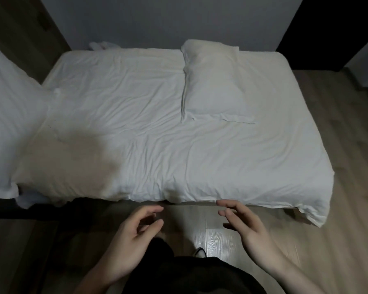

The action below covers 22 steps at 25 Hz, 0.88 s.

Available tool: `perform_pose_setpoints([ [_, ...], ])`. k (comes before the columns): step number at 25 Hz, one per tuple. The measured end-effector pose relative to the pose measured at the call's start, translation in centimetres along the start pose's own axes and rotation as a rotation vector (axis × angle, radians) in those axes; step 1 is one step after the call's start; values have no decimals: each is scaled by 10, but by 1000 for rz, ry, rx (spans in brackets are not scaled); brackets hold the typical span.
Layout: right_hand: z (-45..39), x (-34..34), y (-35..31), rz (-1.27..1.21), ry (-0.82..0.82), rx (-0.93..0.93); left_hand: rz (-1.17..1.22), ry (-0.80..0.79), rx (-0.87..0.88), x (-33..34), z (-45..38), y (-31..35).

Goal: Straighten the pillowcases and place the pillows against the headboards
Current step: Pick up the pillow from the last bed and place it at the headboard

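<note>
A white pillow (212, 81) lies on the bed (136, 128), its long side running toward the far grey wall, its case flap loose at the near end. A second white pillow (9, 115) stands upright at the left edge of view, against the left end of the bed. My left hand (134, 236) and my right hand (246, 225) hover over the floor just short of the bed's near edge. Both have relaxed, slightly curved fingers and hold nothing.
The bed's white cover is wrinkled and hangs over the near edge. A grey wall (168, 20) runs along the far side. Wood floor (338, 166) lies to the right and under my hands. Crumpled white cloth (100, 45) sits at the far left corner.
</note>
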State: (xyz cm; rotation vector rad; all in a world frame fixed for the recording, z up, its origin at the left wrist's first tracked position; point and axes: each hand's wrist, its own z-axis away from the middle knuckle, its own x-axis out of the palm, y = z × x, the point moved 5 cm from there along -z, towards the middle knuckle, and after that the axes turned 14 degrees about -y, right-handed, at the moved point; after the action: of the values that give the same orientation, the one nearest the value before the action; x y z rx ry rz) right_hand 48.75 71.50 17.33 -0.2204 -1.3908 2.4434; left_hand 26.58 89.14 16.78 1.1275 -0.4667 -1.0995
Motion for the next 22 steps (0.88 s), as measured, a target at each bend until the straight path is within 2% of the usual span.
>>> perform_pose_setpoints([
  [3,4,-23,-8,-26,19,-36,-9,-29,-49,6,-8,6],
  [9,28,-68,32,-118,231,3,-91,-173,-25,41,-93,39],
  [11,47,-89,50,-219,319,13,-118,-233,7,70,-119,58],
  [15,78,-140,76,-250,470,-16,-158,-324,56,138,-153,90],
  [22,115,-299,117,-255,419,-53,-80,-251,-28,288,-190,112],
])
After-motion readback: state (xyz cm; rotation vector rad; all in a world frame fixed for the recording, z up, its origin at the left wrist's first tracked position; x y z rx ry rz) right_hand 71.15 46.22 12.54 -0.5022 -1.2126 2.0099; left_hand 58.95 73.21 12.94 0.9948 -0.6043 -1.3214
